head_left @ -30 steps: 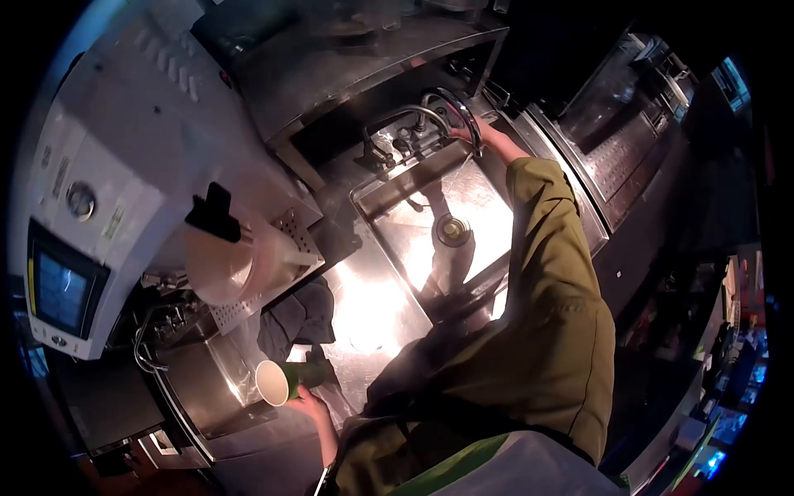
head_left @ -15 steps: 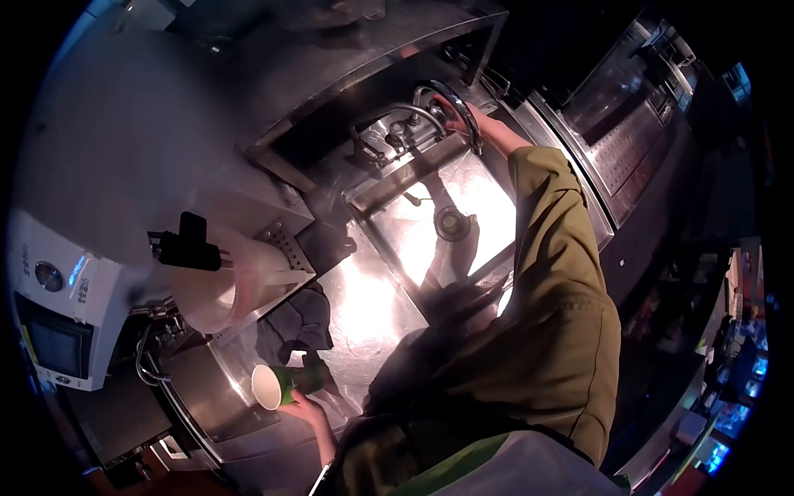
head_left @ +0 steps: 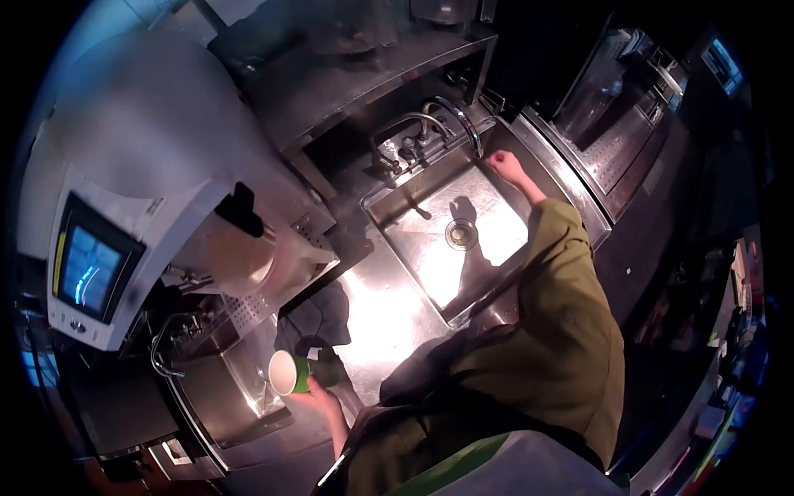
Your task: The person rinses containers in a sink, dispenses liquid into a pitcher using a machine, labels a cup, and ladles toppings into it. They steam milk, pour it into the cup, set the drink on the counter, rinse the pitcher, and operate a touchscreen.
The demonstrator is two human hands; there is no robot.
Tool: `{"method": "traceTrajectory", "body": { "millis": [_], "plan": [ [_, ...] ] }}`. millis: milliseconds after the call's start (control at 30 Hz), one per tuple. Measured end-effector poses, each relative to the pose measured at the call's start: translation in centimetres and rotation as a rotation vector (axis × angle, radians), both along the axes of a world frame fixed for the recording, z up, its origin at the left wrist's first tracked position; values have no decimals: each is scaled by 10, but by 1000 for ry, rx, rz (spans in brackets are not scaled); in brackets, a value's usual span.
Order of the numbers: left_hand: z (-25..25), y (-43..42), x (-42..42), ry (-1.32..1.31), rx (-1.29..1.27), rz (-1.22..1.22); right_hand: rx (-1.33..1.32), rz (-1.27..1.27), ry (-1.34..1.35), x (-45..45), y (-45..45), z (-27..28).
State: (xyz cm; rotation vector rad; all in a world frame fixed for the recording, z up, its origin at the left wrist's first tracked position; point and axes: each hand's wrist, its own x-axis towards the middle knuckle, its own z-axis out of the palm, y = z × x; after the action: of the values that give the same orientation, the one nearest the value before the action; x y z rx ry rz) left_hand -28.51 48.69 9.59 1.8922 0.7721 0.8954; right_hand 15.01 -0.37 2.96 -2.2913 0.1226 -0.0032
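My left hand (head_left: 318,398) is wrapped round a green paper cup (head_left: 289,374) with a pale inside. The cup is tilted, its mouth facing left, above the steel counter. My right hand (head_left: 503,164) is by the back right corner of the sink (head_left: 430,293), just right of the spout end of the curved tap (head_left: 463,120). Its fingers are curled in and no object shows in them. In the sink floor sits a round drain (head_left: 461,235), with hand and arm shadows across the bright steel.
A machine with a lit screen (head_left: 89,263) stands at the left, a clouded plastic jug (head_left: 277,258) beside it. A dark cloth (head_left: 314,318) lies on the counter (head_left: 376,314). Behind the sink is a raised steel shelf (head_left: 372,83); a second sink (head_left: 219,393) is lower left.
My right hand has come away from behind the tap's spout, towards me and to the right. The left hand still holds the cup. The view has shifted, showing more of the machine's screen.
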Motion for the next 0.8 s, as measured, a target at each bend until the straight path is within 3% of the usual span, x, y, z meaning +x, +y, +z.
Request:
{"method": "traceTrajectory", "body": {
  "millis": [133, 200, 267, 333, 400, 533, 667, 800],
  "plan": [
    [-16, 11, -3, 11, 36, 16, -39, -296, -265, -97, 44, 60],
    [-13, 3, 2, 6, 27, 47, 158, -310, -392, -132, 70, 61],
    [2, -9, 4, -5, -43, -27, 488, -96, -452, -173, 113, 45],
    [-16, -18, 2, 8, -112, -73, 455, 93, -448, -226, 171, 31],
    [-39, -19, 5, -30, -64, -214, 521, 339, -76, -281, 226, 32],
    [-13, -48, 19, -241, -99, -368, 306, 768, 6, -343, 289, 77],
    [-7, -58, 9, -216, -111, -492, 189, 937, -52, -360, 306, 93],
    [8, -62, 2, -185, -168, -586, 315, 856, -217, -367, 321, 79]
  ]
}}
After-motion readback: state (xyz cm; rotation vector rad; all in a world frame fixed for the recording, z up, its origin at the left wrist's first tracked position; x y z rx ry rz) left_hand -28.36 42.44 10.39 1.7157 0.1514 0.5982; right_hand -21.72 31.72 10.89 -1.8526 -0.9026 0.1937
